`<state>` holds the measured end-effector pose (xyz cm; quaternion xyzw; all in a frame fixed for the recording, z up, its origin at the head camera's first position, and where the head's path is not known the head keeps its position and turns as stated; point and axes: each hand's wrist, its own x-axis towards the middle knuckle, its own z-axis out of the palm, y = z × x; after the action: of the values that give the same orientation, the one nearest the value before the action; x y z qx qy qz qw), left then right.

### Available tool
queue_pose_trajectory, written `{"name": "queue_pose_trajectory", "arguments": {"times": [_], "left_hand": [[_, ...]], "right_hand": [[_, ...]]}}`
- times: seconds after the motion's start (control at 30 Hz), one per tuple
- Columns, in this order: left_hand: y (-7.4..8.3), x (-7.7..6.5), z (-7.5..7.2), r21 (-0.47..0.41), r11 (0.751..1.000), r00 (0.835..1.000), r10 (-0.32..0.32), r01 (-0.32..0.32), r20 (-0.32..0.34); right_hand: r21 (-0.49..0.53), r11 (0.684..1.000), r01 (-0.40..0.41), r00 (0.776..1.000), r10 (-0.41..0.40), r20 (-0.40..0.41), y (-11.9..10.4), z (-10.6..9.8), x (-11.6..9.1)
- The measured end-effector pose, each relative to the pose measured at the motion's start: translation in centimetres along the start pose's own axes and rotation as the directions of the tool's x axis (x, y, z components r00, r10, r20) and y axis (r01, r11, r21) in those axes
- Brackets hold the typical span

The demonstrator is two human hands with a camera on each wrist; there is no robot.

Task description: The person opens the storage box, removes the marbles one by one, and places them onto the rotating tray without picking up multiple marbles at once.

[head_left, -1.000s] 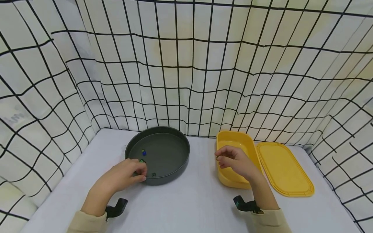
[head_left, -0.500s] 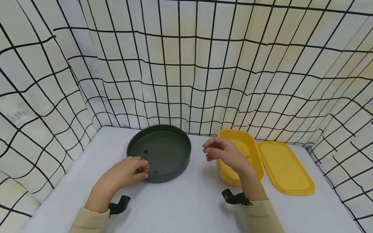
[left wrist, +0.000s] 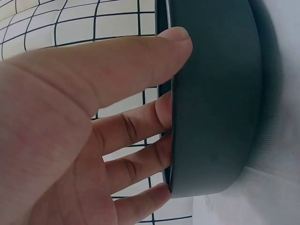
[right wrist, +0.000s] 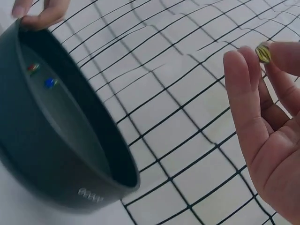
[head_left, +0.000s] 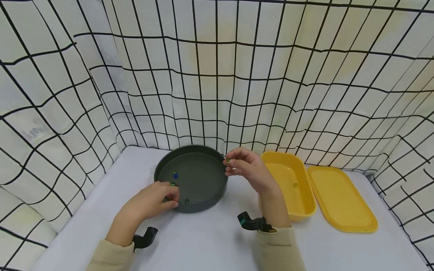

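A dark grey round cake pan [head_left: 203,180] stands on the table with several small glass marbles inside, among them a blue marble [head_left: 176,175] and a clear one [head_left: 187,201]. My left hand [head_left: 149,201] grips its near left rim; in the left wrist view the thumb [left wrist: 176,47] lies outside the wall and the fingers reach inside. Between thumb and fingertips my right hand [head_left: 249,169] pinches a yellow marble [right wrist: 263,53], held up at the pan's right rim. The pan's floor under my left hand is partly hidden.
To the right stands a yellow rectangular container [head_left: 283,180] with a marble [head_left: 295,184] on its floor. A flat yellow lid [head_left: 342,199] lies beside it. A white cloth backdrop with a black grid [head_left: 217,86] closes off the back and sides.
My right hand has moved left with the yellow marble, from over the yellow container to the pan's right rim. My left hand keeps its grip on the pan.
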<state>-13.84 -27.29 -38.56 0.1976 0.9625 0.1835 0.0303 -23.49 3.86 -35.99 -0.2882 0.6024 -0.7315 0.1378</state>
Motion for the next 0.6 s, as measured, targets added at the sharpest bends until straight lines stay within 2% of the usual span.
{"name": "queue_pose_trajectory", "arguments": {"times": [0.2,0.6], "left_hand": [[0.2,0.1,-0.2,0.001,1.000,1.000,0.001,-0.001,-0.011],[0.0,0.3,0.2,0.017,1.000,1.000,-0.009,0.009,0.004]], "right_hand": [[-0.036,0.997,-0.067,0.997,0.066,-0.039,0.8,0.2,-0.1],[-0.111,0.982,-0.150,0.987,0.156,0.043,3.0,3.0,0.6]]}}
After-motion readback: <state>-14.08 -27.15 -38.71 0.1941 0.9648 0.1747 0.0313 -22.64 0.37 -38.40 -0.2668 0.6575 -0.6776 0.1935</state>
